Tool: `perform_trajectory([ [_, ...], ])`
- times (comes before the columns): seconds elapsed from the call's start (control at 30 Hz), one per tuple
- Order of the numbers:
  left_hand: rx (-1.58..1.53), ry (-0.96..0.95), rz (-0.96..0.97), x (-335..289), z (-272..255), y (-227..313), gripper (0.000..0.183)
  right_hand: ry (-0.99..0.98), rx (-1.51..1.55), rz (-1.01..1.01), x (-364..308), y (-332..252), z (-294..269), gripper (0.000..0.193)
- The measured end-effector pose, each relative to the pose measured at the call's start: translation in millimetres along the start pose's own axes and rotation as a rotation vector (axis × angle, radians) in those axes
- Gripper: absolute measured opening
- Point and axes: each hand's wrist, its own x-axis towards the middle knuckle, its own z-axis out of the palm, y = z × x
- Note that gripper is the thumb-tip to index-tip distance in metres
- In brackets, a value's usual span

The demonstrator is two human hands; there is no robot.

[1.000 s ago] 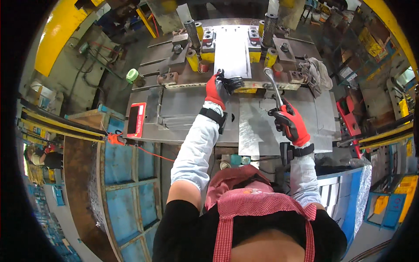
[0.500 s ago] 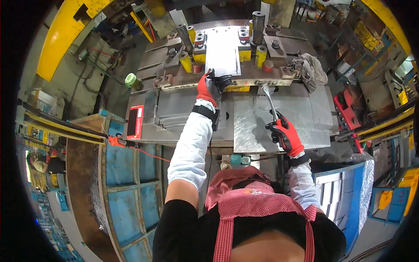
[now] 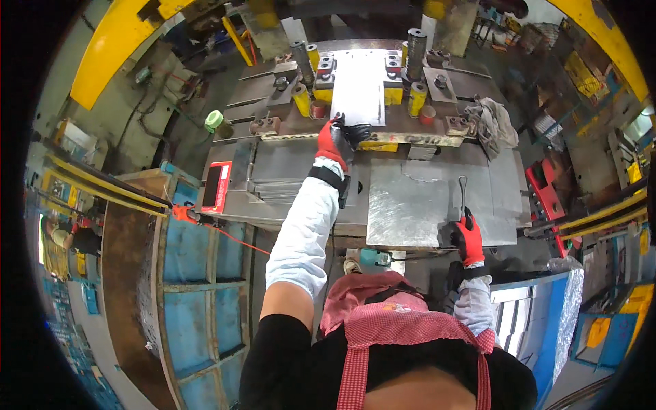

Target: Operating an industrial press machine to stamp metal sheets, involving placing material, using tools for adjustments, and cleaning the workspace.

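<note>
- The bright sheet (image 3: 358, 89) lies between the left yellow post (image 3: 301, 100) and the right yellow post (image 3: 417, 100), its near edge toward the person.
- The left hand (image 3: 342, 140) stays at the near edge of the bright sheet; whether its fingers pinch, press or merely meet that edge cannot be told.
- The right hand (image 3: 469, 238) has its fingers closed round the handle of a long metal tool (image 3: 463, 193), nearer the person than the bright sheet and to its right.
- What has just changed: the tool's head, a second ago raised beside the bright sheet's near right corner, has dropped back over the grey plate (image 3: 408, 208).
- The bright sheet keeps its place between the posts; the tool now seems out of use there, leaving only the left hand at it.
- Left of the grey plate, and nearer than the bright sheet, stacked sheets (image 3: 279, 190) rest on the surface (image 3: 355, 214).
</note>
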Motion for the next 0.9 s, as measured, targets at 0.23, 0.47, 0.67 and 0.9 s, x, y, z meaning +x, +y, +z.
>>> perform_trajectory([
  [0.23,-0.043,-0.199,-0.090,6.9,-27.0,7.1,0.023,-0.225,-1.220,-0.061,28.5,-41.8,-8.6,0.063],
  [0.47,0.166,-0.001,-0.025,-5.8,16.8,-1.7,0.033,0.235,-1.280,-0.217,149.3,-108.2,-47.1,0.078],
  [0.67,0.113,-0.051,-0.046,5.3,-19.8,4.0,0.034,0.195,-1.107,-0.233,273.7,-97.1,-55.0,0.091],
  [0.9,-0.006,-0.090,0.062,-13.1,12.6,27.7,0.040,0.350,-1.318,0.004,327.5,-26.9,-38.0,0.066],
])
